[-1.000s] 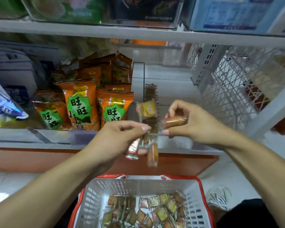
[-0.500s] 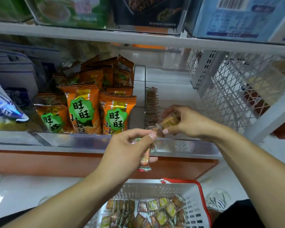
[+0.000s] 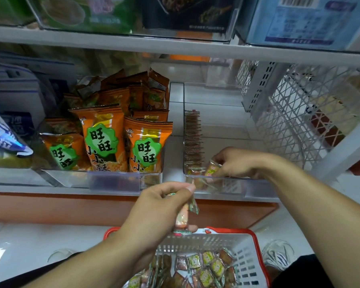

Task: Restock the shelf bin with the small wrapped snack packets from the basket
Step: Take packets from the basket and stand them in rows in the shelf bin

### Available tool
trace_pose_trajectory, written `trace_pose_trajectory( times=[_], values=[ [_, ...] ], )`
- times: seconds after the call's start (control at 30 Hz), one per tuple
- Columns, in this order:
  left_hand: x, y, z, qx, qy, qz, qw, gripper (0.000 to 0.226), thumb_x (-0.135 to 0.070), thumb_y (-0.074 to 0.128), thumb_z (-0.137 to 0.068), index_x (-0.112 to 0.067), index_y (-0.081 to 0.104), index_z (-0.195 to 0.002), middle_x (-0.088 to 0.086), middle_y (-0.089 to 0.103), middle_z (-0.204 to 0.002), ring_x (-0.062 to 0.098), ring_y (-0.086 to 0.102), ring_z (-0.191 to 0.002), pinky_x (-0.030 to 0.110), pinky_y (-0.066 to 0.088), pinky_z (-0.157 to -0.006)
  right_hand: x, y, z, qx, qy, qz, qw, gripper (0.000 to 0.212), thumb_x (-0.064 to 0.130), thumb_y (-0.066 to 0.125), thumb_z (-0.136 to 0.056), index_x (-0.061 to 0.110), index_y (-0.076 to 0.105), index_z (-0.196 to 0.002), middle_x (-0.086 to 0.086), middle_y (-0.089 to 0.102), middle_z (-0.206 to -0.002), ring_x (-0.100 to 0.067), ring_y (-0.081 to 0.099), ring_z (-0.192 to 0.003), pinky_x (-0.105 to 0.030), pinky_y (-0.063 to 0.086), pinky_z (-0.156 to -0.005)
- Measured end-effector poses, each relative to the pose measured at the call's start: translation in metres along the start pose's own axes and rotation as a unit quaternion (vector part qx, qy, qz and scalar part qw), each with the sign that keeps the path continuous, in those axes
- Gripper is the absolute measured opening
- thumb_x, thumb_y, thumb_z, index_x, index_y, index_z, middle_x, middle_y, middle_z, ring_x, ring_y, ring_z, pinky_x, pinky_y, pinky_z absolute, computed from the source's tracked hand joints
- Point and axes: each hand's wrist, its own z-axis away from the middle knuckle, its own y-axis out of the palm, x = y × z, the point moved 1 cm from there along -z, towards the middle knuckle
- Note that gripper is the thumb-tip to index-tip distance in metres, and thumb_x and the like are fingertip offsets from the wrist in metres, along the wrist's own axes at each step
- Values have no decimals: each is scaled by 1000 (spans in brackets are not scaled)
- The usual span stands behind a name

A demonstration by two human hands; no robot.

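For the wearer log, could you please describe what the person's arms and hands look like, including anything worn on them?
Both arms are bare as far up as the picture shows, with no sleeves in view. The left hand and the right hand wear no gloves, and no rings, watch or wristband show on the sides in view. The fingernails look short and unpainted.

Clear bin (image 3: 220, 183) on the shelf has a row of packets (image 3: 192, 140) standing on edge along its left wall. White basket (image 3: 247, 258) with red rim sits below, loose packets (image 3: 204, 269) piled inside.
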Motion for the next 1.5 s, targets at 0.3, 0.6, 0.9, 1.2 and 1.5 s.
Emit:
trace_pose_trajectory(
  times=[0.3, 0.6, 0.9, 1.2, 1.5],
  values=[
    [-2, 4, -4, 13, -145, 140, 979, 41, -44, 77, -70, -7, 83, -85, 20, 78, -86, 36, 77, -73, 37, 62, -54, 10, -13, 20, -72, -34, 88, 993, 17, 26, 80, -81, 20, 66, -88, 8, 67, -75, -13, 61, -69, -28, 48, -66],
    [-29, -5, 2, 73, -86, 168, 979, 38, -45, 83, -68, -14, 83, -90, 16, 79, -91, 28, 78, -78, 35, 60, -48, 37, 14, 113, -265, -375, 163, 873, 38, 9, 77, -80, 28, 68, -112, 19, 61, -104, -6, 63, -95, -23, 50, -79],
    [-25, -11, 2, 59, 81, 22, 995, 31, -41, 78, -74, -20, 82, -97, 7, 66, -87, 17, 59, -73, 37, 62, -62, 23, 10, 118, -115, -246, -264, 925, 33, 11, 80, -70, 15, 64, -99, -6, 71, -84, -20, 68, -72, -23, 56, -67],
    [-31, -12, -2, 27, 136, -33, 990, 40, -47, 82, -63, -28, 81, -97, 26, 65, -88, 28, 56, -66, 37, 62, -54, 23, 23, 106, 141, -104, -469, 865, 43, -2, 68, -84, 10, 66, -126, -12, 66, -86, -15, 63, -65, -26, 59, -59],
    [-22, -8, -4, 79, 99, -69, 990, 32, -46, 75, -75, -31, 80, -103, 2, 77, -103, 10, 70, -73, 36, 62, -60, 25, 18, 96, 118, -104, -460, 874, 43, 6, 66, -82, 6, 66, -124, -12, 68, -97, -15, 64, -72, -26, 61, -66]
  ],
)
